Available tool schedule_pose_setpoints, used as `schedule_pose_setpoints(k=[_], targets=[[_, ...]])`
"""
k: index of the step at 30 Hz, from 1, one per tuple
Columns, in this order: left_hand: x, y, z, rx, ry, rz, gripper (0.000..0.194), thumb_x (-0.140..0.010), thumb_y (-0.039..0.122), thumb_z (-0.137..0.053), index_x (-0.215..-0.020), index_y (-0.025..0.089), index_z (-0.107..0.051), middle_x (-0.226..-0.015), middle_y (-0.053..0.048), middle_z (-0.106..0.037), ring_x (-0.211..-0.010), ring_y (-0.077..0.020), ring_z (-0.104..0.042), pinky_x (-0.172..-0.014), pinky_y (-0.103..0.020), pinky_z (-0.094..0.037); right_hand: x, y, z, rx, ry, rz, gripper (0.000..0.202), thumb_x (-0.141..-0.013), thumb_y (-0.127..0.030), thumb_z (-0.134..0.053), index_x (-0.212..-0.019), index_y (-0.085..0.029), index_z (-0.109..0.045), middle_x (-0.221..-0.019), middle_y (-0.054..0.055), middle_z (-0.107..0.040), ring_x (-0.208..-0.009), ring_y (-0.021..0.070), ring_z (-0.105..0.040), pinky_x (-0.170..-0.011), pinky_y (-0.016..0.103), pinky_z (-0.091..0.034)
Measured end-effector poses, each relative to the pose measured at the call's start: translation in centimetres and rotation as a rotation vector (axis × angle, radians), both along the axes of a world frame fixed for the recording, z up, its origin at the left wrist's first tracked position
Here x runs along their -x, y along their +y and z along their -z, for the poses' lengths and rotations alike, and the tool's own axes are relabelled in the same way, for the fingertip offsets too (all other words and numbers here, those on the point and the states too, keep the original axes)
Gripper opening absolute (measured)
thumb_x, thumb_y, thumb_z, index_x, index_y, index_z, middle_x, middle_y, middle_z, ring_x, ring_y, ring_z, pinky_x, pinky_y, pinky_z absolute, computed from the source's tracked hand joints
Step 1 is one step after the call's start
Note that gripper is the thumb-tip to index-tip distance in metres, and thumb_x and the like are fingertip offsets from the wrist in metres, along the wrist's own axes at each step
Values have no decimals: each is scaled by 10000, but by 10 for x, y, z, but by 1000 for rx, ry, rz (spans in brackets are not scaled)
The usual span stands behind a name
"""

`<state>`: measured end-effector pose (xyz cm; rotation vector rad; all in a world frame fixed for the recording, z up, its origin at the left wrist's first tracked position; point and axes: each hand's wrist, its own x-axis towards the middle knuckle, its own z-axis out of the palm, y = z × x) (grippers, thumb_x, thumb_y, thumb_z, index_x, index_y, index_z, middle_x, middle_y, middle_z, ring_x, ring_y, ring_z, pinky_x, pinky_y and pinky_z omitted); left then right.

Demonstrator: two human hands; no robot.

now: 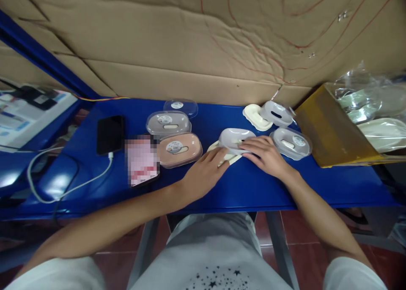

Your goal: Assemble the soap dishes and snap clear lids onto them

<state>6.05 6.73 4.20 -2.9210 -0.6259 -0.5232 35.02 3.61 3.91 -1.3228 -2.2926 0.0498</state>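
Near the middle of the blue table, a pale grey oval dish (236,135) sits over a cream oval piece (234,158). My left hand (206,171) is at the left and front edge of the cream piece, its fingers bent onto it and the dish. My right hand (264,154) has its fingers closed on the right side of the grey dish, with its fingertips at the dish's inside. Just right of my right hand lies a grey lidded box (290,143) with a round label. Behind are another cream piece (256,117) and a grey dish (276,113).
Left of my hands lie a pink lidded box (179,149), a grey one (168,124) and a clear lid (181,107). Further left are a black phone (110,134) on a white cable and a blurred-out phone (142,160). A cardboard box (328,127) with plastic-wrapped pieces stands right.
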Motion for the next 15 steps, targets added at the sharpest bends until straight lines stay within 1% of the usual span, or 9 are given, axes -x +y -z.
schedule_pose_setpoints(k=[2,3,5,7,8,10,13,15], targets=[[8,6,-2,-21,-9,-31,409,-1004,-8,-574,-1374,141,-664,-1540,-238,-595,-1457,-395,-608,-1195,-565,-549,8,0,2,-4,11,-53,304,-1124,-353,-603,-1384,-290,-748,-1379,64,-796,-1308,270,-722,-1129,502,-466],[12,8,-2,-24,-14,-54,485,-999,-15,-576,-1450,155,-628,-1581,-249,-563,-1492,-415,-577,-1200,-586,-539,12,0,3,-2,10,-83,315,-1128,-336,-595,-1406,-288,-736,-1406,63,-783,-1331,263,-708,-1145,496,-456],[19,12,-2,-12,-8,-91,599,-1004,-9,-575,-1574,171,-538,-1657,-273,-490,-1529,-436,-538,-1184,-594,-548,21,0,5,1,-8,-121,334,-1134,-306,-583,-1439,-288,-715,-1452,62,-759,-1377,253,-679,-1178,493,-433],[24,14,2,2,14,-111,649,-1020,4,-555,-1643,165,-467,-1688,-283,-459,-1542,-432,-528,-1179,-590,-554,29,-2,6,-4,-47,-126,345,-1136,-282,-573,-1456,-285,-704,-1474,60,-745,-1409,252,-656,-1204,502,-413],[26,14,3,-1,26,-105,635,-1028,10,-545,-1642,152,-471,-1685,-283,-468,-1537,-423,-537,-1183,-586,-555,33,-4,7,-6,-77,-122,350,-1138,-271,-566,-1462,-289,-698,-1481,55,-741,-1418,252,-649,-1210,508,-409],[28,15,5,-23,47,-71,536,-1037,29,-549,-1565,116,-563,-1635,-269,-544,-1507,-409,-574,-1202,-589,-546,40,-8,8,-2,-157,-106,374,-1142,-242,-547,-1485,-308,-679,-1506,39,-724,-1433,255,-637,-1217,526,-406],[30,17,4,-73,96,-10,362,-1066,113,-578,-1412,90,-682,-1529,-246,-654,-1452,-409,-624,-1237,-687,-483,49,-14,9,18,-259,-85,426,-1133,-211,-543,-1531,-326,-642,-1550,37,-691,-1444,271,-626,-1219,554,-413],[32,18,3,-93,126,0,351,-1084,148,-568,-1414,118,-684,-1523,-230,-666,-1449,-400,-626,-1235,-759,-441,49,-15,7,35,-274,-94,415,-1125,-259,-572,-1529,-320,-646,-1559,52,-684,-1441,282,-630,-1221,557,-418]])
